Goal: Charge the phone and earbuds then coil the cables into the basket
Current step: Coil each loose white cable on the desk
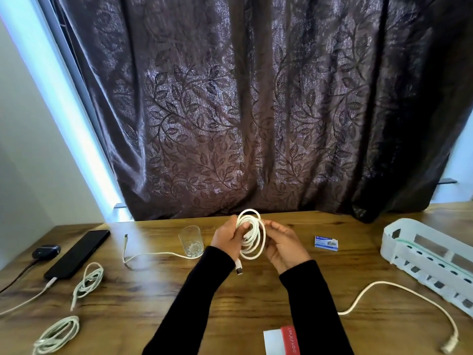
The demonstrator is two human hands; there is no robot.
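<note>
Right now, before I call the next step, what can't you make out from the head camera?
- Basket interior: its near wall hides it.
- Small blue box print: too small to read.
- Red and white card: cut off by the bottom edge.
- Phone screen: dark, charging state unseen.
- Left hand grip on the coiled white cable: blurred.

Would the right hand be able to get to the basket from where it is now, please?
Probably yes. The basket sits open on the table to the right hand's side with nothing between them, though that hand is now holding the coil together with the left hand.
</note>
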